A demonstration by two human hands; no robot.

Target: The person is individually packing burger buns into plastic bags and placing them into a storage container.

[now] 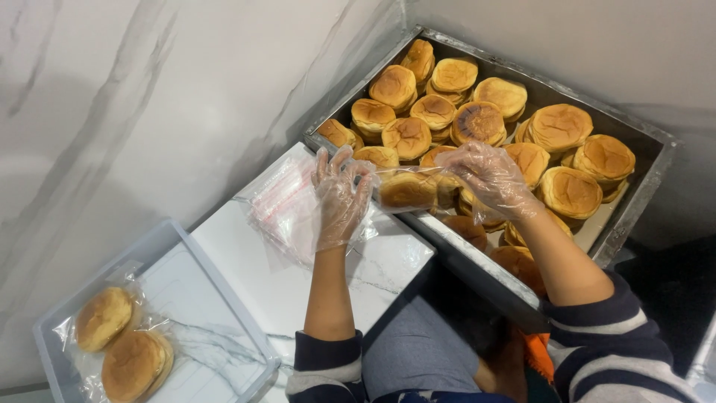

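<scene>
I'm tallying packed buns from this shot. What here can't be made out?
Head view:
- Metal tray: lower layers hidden by top buns; near corner blocked by right hand and arm.
- Bun between the hands: clear bag around it blurs its edges.
- Bag stack: partly behind left hand; uncountable.
- Grey bin: cut by the frame's bottom edge.

white marble counter [246,261], plastic bags [280,209], grey bin [216,287]

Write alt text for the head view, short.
Two gloved hands, left hand and right hand, hold a bun in a clear bag over a metal tray of buns. Left, a grey bin holds two bagged buns.
</scene>
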